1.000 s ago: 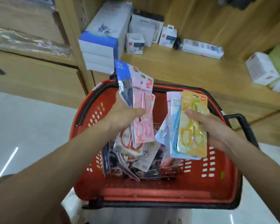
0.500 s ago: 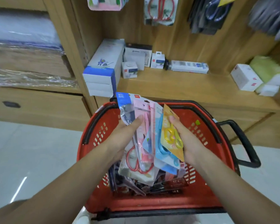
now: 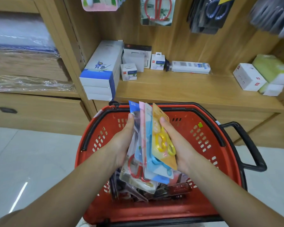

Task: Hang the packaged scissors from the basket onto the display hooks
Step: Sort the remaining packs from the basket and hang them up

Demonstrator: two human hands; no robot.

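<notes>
Clamping packs (image 3: 147,136) between left hand (image 3: 121,145) and right hand (image 3: 179,145) over basket (image 3: 210,126).

A wooden shelving unit (image 3: 187,89) with a wooden back panel (image 3: 115,27) stands on a pale, glossy tiled floor (image 3: 31,153). A drawer (image 3: 43,112) with a dark handle (image 3: 7,110) sits lower left. Light reflects off the floor.

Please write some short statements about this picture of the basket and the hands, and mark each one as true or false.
1. The left hand and the right hand together hold the scissors packs above the basket. True.
2. The pack next to the right hand contains yellow scissors. True.
3. The basket is blue. False: it is red.
4. No scissors hang on the wall. False: red-handled scissors hang above the shelf.
</notes>
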